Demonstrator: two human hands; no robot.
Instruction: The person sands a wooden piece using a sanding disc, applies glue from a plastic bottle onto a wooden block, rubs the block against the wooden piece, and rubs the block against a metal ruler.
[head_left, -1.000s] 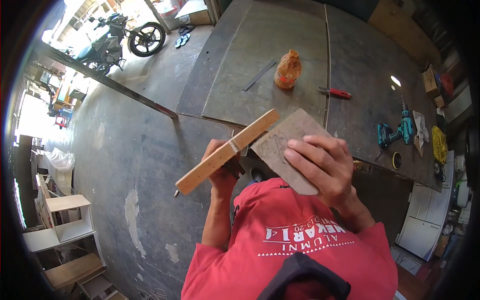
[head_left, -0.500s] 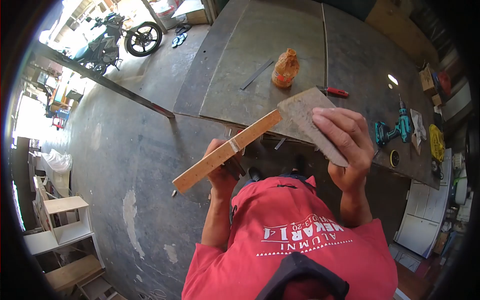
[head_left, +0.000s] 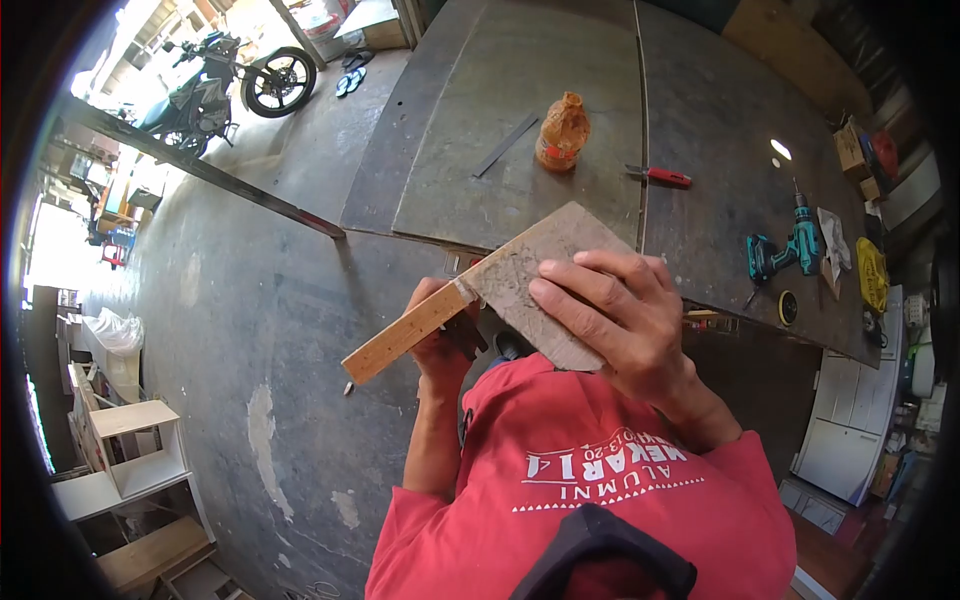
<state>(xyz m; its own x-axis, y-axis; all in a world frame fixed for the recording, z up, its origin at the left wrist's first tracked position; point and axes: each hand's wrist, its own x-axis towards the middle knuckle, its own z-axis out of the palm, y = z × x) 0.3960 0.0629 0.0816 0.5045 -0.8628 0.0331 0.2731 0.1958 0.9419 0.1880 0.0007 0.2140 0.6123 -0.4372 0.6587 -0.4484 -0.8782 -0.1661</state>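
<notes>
A narrow light-brown wooden piece (head_left: 402, 335) slants up to the right, with a pale band across it. My left hand (head_left: 437, 350) grips it from below, its fingers partly hidden behind the wood. A flat, worn grey-brown rectangular board (head_left: 545, 270) is in my right hand (head_left: 625, 315), fingers spread over its face. The board's left edge lies along the upper part of the wooden piece and covers that part. Beyond them on the table (head_left: 540, 200) stand an orange-stained bottle (head_left: 563, 132), a thin dark strip (head_left: 506, 145) and a red-handled cutter (head_left: 668, 177).
Toward the right of the table are a teal cordless drill (head_left: 800, 242), a round yellow-rimmed disc (head_left: 788, 307) and a yellow bag (head_left: 872, 272). A motorcycle (head_left: 205, 100) stands at the upper left. White shelving (head_left: 140, 460) is at the lower left.
My right hand first lifted the board up and to the right, then brought it back down and left over the wooden piece. My left hand has hardly moved.
</notes>
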